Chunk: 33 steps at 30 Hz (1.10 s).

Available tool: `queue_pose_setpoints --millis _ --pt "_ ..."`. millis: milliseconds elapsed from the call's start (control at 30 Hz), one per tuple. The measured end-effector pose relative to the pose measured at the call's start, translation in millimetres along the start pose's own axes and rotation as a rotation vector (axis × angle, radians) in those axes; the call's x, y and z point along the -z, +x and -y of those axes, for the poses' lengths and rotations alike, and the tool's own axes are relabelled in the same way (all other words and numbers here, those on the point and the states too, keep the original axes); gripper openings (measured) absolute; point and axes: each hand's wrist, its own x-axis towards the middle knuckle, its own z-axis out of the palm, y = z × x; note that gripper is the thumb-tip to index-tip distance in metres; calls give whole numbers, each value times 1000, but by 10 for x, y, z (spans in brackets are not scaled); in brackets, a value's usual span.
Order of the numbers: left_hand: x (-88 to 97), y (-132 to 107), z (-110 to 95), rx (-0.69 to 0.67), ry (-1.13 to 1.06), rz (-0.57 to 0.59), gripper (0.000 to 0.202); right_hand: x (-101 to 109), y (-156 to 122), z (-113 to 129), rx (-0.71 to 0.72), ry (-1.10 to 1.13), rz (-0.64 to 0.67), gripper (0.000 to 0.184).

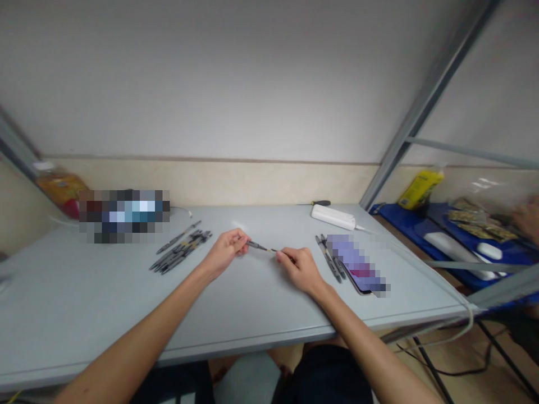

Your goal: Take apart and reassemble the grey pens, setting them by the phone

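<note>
Both my hands meet over the middle of the grey table (pixel 84 303), holding one dark pen (pixel 261 246) between them. My left hand (pixel 226 251) pinches the pen's left end with closed fingers. My right hand (pixel 300 268) grips the right end, fingers curled round it. The pen lies nearly level, just above the tabletop. A pile of several similar dark pens (pixel 181 251) rests to the left of my left hand. A few more pens (pixel 330 258) lie to the right, beside a phone (pixel 357 268).
A white power adapter (pixel 333 216) with a cable sits at the table's back, a small screwdriver (pixel 319 203) behind it. A bottle (pixel 59 188) stands at the far left. Another person's hand (pixel 528 216) works at a blue bench (pixel 463 247) on the right.
</note>
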Motion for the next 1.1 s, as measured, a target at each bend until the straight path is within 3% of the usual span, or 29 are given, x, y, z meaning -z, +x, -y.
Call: queue_pose_setpoints --millis 200,500,600,700,867,967,1100 --pt "-80 -13 53 -112 118 -79 29 65 52 -20 -280 482 45 42" --pt "-80 -17 44 -143 183 -103 27 53 73 -16 -359 735 112 40" --pt "-97 -15 33 -143 158 -110 28 43 86 0 -379 701 3 39" --pt "-117 -17 25 -105 79 -35 27 35 121 10 -383 686 -196 34" --pt "-134 -13 49 -39 48 109 33 53 268 -11 -387 983 -505 30" --pt "-122 -1 67 -63 67 100 33 121 412 -38 -397 1134 -575 30" --pt "-80 20 77 -99 141 -8 25 313 620 -38 -368 1127 -552 34"
